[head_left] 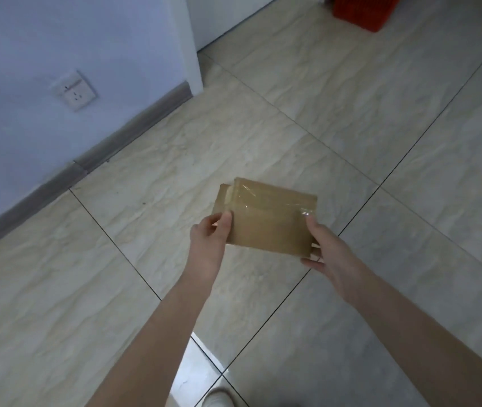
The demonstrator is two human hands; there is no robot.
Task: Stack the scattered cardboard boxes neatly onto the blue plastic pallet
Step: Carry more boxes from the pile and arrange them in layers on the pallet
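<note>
A small flat cardboard box (pixel 269 221), brown with clear tape across its top, is held above the tiled floor between both hands. My left hand (pixel 208 245) grips its left edge, thumb on top and fingers curled underneath. My right hand (pixel 326 257) holds the right edge, thumb on the top corner and fingers under the box. The blue plastic pallet is out of sight, and no other cardboard box is in view.
A white wall (pixel 57 54) with a socket (pixel 75 90) and a grey skirting board runs along the left. An orange plastic crate (pixel 363 10) stands at the top right. Beige floor tiles (pixel 380 98) stretch ahead. A white shoe (pixel 217 398) shows at the bottom edge.
</note>
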